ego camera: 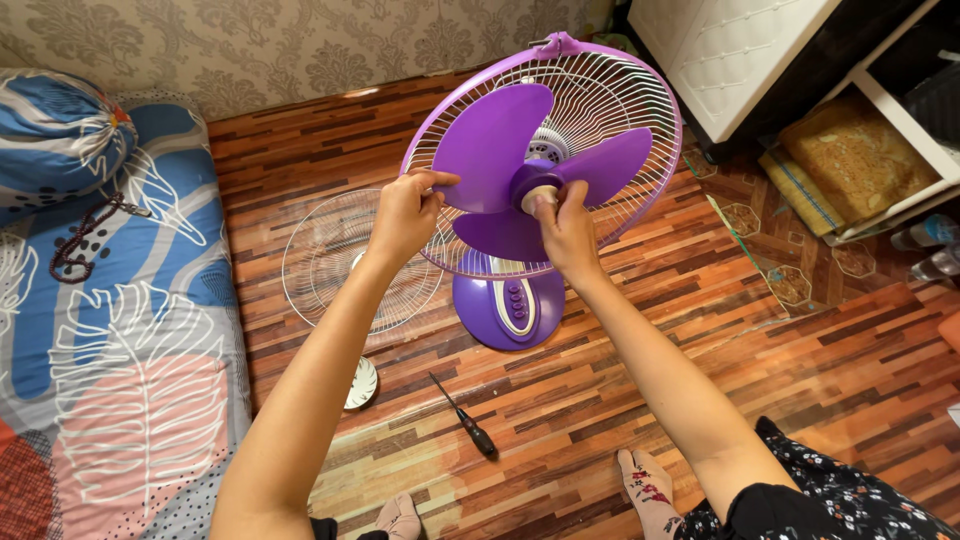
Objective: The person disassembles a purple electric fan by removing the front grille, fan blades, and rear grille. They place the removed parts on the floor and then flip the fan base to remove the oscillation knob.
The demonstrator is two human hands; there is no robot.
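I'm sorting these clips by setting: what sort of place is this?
Probably a bedroom in a home. A floor mattress with a leaf-print cover lies along patterned wallpaper, and a purple table fan stands on wood-pattern flooring.

Open floor (620, 380) lies at 5 o'clock of the fan (545, 160). At 8 o'clock the loose grille (335, 255) blocks the floor; a screwdriver (465, 418) lies at 6; the mattress (110, 330) walls 9, the cabinet (740, 50) 2.
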